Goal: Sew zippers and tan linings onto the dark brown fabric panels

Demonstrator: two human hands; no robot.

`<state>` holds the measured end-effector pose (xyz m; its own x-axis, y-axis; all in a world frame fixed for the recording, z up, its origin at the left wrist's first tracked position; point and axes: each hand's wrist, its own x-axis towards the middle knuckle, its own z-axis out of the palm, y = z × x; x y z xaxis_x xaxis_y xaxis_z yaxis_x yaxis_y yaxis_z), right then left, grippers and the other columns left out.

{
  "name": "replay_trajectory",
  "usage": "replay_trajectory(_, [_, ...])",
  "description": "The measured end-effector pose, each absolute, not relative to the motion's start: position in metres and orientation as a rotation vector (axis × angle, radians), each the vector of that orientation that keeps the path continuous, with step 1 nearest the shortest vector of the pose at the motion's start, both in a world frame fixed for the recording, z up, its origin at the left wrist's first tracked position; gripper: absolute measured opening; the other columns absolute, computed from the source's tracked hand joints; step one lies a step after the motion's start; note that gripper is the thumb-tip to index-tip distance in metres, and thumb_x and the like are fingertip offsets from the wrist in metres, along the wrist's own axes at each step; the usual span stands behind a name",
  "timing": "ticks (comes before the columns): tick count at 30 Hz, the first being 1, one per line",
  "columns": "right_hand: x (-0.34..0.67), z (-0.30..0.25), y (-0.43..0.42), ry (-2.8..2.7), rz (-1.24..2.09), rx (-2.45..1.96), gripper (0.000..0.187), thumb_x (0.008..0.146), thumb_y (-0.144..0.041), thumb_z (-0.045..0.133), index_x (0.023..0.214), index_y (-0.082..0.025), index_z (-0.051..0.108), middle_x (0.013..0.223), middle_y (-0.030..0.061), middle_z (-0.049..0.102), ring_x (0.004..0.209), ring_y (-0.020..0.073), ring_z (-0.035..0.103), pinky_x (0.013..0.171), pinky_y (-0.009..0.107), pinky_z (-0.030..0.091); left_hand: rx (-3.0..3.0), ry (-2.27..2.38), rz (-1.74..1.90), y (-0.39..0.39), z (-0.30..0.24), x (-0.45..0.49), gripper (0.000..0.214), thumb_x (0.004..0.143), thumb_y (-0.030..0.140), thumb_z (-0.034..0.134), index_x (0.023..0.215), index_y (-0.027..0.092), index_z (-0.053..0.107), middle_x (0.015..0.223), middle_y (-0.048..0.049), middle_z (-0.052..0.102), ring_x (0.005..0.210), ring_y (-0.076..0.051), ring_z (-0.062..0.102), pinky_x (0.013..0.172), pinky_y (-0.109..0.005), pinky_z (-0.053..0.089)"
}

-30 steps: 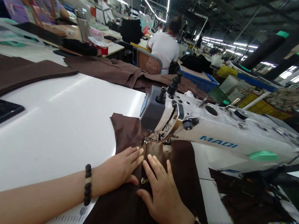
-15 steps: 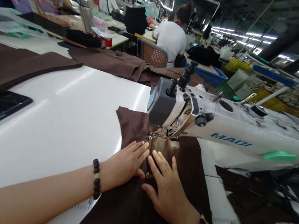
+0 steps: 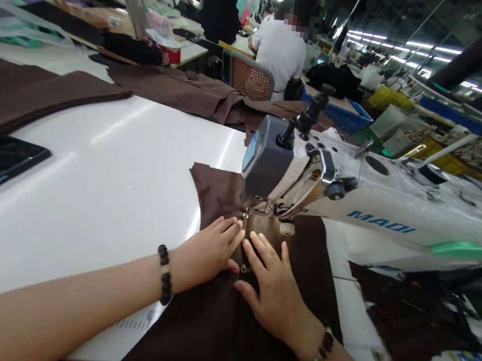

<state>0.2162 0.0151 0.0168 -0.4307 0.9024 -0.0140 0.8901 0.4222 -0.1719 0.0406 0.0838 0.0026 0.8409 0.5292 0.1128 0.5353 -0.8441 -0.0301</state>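
just behind the sewing machine (image 3: 380, 192) lies rumpled brown cloth (image 3: 182, 88)

A single head-worn view looks forward and down from the near side of the white table (image 3: 139, 150), close above it, facing past the sewing machine (image 3: 379, 203) at right toward a woven-back chair (image 3: 252, 77) far beyond.

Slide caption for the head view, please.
Left hand and right hand lie on brown cloth, either side of a zipper, at a sewing machine.
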Motion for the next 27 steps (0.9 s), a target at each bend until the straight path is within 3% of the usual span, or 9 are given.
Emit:
replay_trajectory(8, [0.221, 0.016, 0.025, -2.586, 0.241, -1.555, 0.056, 0.088, -0.035, 0.046, 0.137, -0.015, 0.030, 0.143, 0.0103, 0.026, 0.133, 0.0255, 0.020, 0.104, 0.062, 0.015, -2.973, -0.845, -0.171, 0.094, 0.005, 0.041, 0.066, 0.077, 0.049, 0.060, 0.120, 0.001, 0.046, 0.120, -0.0162, 0.050, 0.117, -0.031, 0.040, 0.101, -0.042, 0.033])
replay_trajectory(12, [0.227, 0.013, 0.014, -2.548, 0.187, -1.411, 0.045, 0.089, -0.025, 0.041, 0.132, -0.010, 0.037, 0.135, 0.0146, 0.039, 0.127, 0.0216, 0.032, 0.105, 0.051, 0.027, -2.976, -0.841, -0.243, 0.076, 0.008, 0.033, 0.055, 0.080, 0.045, 0.060, 0.115, 0.004, 0.050, 0.120, -0.0180, 0.050, 0.117, -0.030, 0.042, 0.099, -0.042, 0.036])
replay_trajectory(15, [0.228, 0.009, -0.001, -2.535, 0.109, -1.415, 0.040, 0.091, -0.018, 0.036, 0.131, -0.012, 0.040, 0.130, 0.0115, 0.045, 0.122, 0.0193, 0.039, 0.104, 0.044, 0.034, -2.995, -0.843, -0.314, 0.048, 0.009, 0.026, 0.046, 0.083, 0.041, 0.059, 0.111, 0.004, 0.053, 0.120, -0.0185, 0.051, 0.114, -0.029, 0.047, 0.099, -0.042, 0.038])
replay_trajectory(21, [0.229, 0.008, -0.016, -2.581, 0.160, -1.456, 0.041, 0.091, -0.015, 0.034, 0.131, -0.014, 0.040, 0.136, 0.0075, 0.039, 0.129, 0.0206, 0.030, 0.105, 0.048, 0.031, -3.094, -0.808, -0.411, 0.014, 0.001, 0.021, 0.038, 0.090, 0.035, 0.050, 0.117, 0.009, 0.051, 0.123, -0.0154, 0.051, 0.114, -0.026, 0.048, 0.099, -0.042, 0.039])
replay_trajectory(27, [0.237, 0.011, -0.012, -2.603, 0.241, -1.401, 0.042, 0.091, -0.022, 0.038, 0.132, -0.014, 0.038, 0.138, 0.0073, 0.038, 0.130, 0.0206, 0.028, 0.106, 0.050, 0.028, -3.089, -0.812, -0.399, 0.009, -0.003, 0.025, 0.039, 0.088, 0.033, 0.053, 0.120, 0.010, 0.050, 0.127, -0.0153, 0.048, 0.118, -0.028, 0.044, 0.101, -0.043, 0.037])
